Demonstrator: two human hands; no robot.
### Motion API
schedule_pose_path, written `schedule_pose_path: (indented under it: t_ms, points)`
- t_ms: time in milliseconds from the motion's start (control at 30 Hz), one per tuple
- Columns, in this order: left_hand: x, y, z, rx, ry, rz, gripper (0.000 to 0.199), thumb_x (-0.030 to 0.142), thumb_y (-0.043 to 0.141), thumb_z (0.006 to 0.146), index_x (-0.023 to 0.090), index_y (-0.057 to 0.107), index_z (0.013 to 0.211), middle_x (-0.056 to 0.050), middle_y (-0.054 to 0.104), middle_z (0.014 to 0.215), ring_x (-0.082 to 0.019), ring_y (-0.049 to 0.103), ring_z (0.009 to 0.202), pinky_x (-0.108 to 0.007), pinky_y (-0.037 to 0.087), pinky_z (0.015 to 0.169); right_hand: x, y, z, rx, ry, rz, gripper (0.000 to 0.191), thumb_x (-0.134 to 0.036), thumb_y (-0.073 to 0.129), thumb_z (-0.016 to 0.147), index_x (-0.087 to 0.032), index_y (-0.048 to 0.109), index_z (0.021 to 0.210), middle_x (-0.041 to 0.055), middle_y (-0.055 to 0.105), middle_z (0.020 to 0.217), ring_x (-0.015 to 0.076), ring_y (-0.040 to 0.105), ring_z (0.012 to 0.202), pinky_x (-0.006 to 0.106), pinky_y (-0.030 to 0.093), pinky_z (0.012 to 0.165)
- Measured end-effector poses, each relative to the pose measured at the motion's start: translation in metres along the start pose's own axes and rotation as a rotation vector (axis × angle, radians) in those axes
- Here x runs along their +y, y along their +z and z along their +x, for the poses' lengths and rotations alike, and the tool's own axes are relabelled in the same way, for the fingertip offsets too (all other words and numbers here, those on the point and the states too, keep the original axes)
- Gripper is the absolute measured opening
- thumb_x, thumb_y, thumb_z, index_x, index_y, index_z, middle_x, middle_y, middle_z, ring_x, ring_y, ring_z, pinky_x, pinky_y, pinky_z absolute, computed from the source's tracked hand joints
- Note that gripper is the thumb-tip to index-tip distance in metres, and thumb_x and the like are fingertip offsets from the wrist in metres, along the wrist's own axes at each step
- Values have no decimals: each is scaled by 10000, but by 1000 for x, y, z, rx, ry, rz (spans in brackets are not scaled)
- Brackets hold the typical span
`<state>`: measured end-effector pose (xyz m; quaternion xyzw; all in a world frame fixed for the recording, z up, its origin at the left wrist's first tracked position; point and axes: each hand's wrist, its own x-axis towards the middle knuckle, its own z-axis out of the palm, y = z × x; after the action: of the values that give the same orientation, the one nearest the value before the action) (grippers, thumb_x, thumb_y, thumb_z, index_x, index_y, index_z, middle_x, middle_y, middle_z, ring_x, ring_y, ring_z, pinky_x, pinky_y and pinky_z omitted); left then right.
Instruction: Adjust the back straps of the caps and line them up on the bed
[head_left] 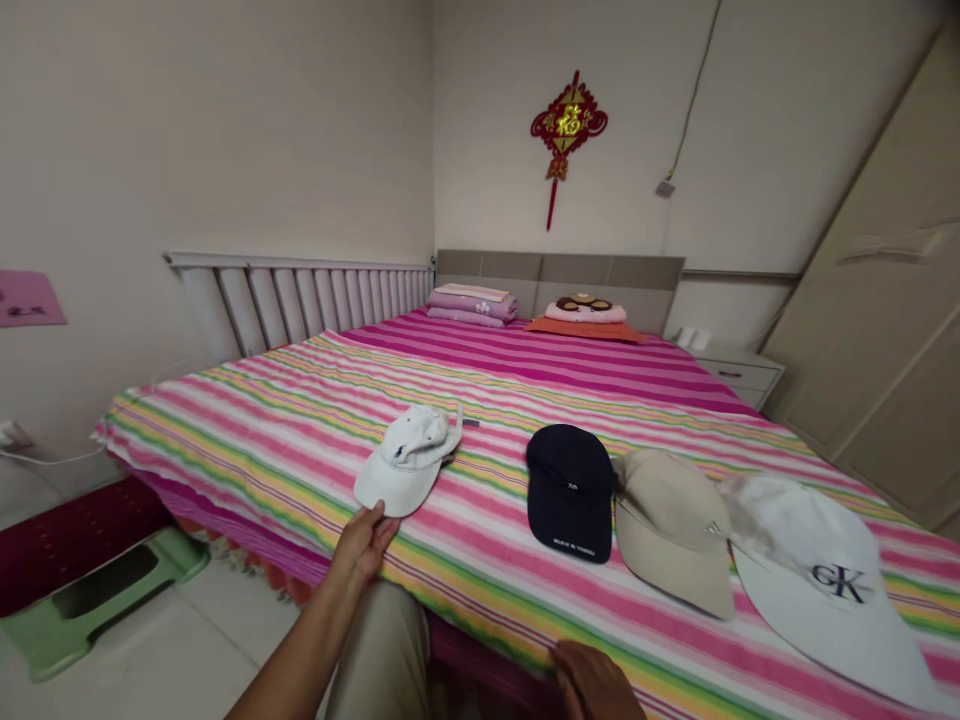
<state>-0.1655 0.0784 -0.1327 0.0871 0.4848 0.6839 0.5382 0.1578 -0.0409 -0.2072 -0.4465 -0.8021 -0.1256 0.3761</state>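
Observation:
My left hand is closed on the brim of a white baseball cap, thumb on top and fingers at the underside. The cap has a small dark logo, and its back strap sticks up; it sits near the edge of a striped bedspread. Low in the view, at the bed's front edge, my right hand is partly cut off, its fingers loosely bent with nothing visible in them. Beyond it lie a dark navy cap, a beige cap and a white cap with "CK" lettering, side by side, brims toward me.
The bed's striped cover stretches back to folded purple bedding and a pink-and-orange stack. A white radiator runs along the left wall. On the floor stands a green stool; a nightstand is at right.

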Motion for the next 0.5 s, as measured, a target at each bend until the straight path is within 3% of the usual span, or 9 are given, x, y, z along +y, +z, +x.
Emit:
schedule_pose_path:
  t_ms: [267,367,500]
  points:
    - [4,-17,8,59,54,51,179,46,589,694,146,469,606,30,553,473,-102,570,404,-186,503,412,-1,-1,0,-25,-17,-54,167,-176,513,745,-230,609,870,32,700,788,182,657,707,269,523,618]
    - [9,-13,8,53,60,51,155,84,618,682,139,492,611,31,543,436,-97,541,361,-165,466,354,-1,-1,1,-48,-14,-50,168,-168,514,744,-227,607,872,32,699,790,175,655,710,257,515,625]
    - [27,3,3,-35,88,-13,107,60,563,718,137,532,650,36,562,443,-78,527,357,-159,474,388,-2,-4,5,-86,3,-32,166,-176,509,754,-242,603,873,23,696,809,172,650,731,252,503,644]
